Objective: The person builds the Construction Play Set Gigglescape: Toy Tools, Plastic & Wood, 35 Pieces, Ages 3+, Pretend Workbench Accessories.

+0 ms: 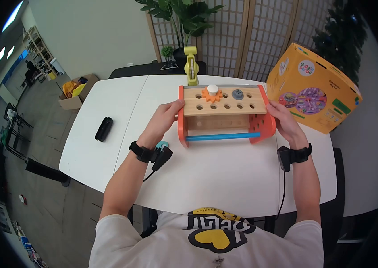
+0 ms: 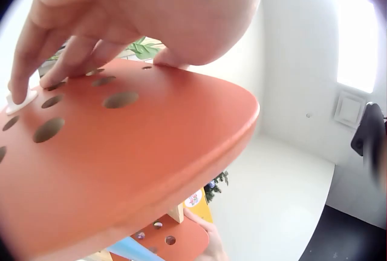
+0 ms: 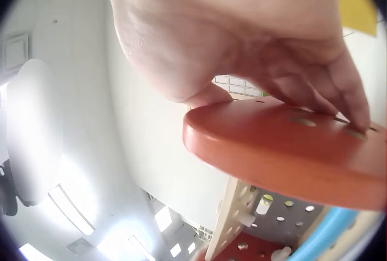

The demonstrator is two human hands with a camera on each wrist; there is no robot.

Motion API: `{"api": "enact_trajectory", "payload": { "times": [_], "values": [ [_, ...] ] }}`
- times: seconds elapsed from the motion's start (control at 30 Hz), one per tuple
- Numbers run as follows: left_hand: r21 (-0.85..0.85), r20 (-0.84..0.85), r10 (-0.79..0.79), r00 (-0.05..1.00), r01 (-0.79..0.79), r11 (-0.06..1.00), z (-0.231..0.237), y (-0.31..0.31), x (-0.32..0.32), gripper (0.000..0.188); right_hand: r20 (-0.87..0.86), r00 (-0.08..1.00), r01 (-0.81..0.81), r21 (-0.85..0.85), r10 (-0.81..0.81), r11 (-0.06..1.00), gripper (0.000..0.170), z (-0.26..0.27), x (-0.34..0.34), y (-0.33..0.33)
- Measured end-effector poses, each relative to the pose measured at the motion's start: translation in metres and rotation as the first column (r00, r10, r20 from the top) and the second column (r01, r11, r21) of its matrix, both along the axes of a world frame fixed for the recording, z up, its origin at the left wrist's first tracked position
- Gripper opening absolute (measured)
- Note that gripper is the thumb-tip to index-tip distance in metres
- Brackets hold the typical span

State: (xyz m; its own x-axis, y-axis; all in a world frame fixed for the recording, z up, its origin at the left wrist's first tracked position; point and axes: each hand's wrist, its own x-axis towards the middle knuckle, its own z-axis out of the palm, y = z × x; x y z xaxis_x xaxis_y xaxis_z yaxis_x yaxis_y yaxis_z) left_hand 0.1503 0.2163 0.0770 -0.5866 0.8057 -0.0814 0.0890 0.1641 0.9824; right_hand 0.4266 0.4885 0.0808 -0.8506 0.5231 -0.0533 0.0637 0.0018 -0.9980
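A wooden toy workbench with orange-red side panels is held between both hands over the white table. The left hand grips its left panel, thumb near the upper edge and fingers spread over the holed outer face. On the opposite side, the right hand holds the right panel in much the same way. An orange gear under a white knob and a grey screw-like piece sit on the holed top. A blue rod spans the lower front.
Behind the bench stands a yellow-green jointed toy arm. A large yellow play-set box occupies the table's right back. A black case lies at left, and a teal piece by the left wrist. Cables hang from both wrist cameras.
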Motion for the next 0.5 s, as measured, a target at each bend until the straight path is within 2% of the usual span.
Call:
{"api": "enact_trajectory", "payload": {
  "times": [0.07,0.1,0.2,0.27,0.3,0.4,0.5],
  "values": [
    [0.123,-0.058,-0.049,0.997,0.056,0.991,0.0,-0.004,0.001,0.062,-0.075,0.997,0.017,0.104,-0.009,0.994,0.053,0.0,0.006,-0.007],
    [0.126,-0.067,-0.073,0.995,0.081,0.989,0.0,-0.007,0.003,0.062,-0.109,0.994,-0.022,0.053,0.027,0.998,0.062,-0.002,0.01,-0.005],
    [0.149,-0.114,-0.131,0.985,0.147,0.978,-0.007,-0.015,0.007,0.068,-0.163,0.986,-0.029,0.114,0.047,0.993,0.064,-0.017,0.018,-0.007],
    [0.183,-0.173,-0.154,0.973,0.186,0.965,-0.017,-0.02,0.011,0.073,-0.131,0.99,-0.034,0.118,0.05,0.992,0.065,-0.023,0.023,-0.012],
    [0.2,-0.101,-0.203,0.974,0.22,0.955,-0.019,-0.024,0.014,0.074,-0.115,0.992,-0.035,0.12,0.049,0.992,0.065,-0.026,0.026,-0.014],
    [0.229,-0.134,-0.207,0.969,0.233,0.945,-0.034,-0.034,0.018,0.076,-0.117,0.986,-0.107,0.12,0.121,0.987,0.062,-0.039,0.034,-0.012],
    [0.22,-0.309,-0.194,0.931,0.268,0.938,-0.046,-0.041,0.021,0.078,-0.104,0.989,-0.092,0.09,0.102,0.992,0.057,-0.04,0.037,-0.023]
  ]
}}
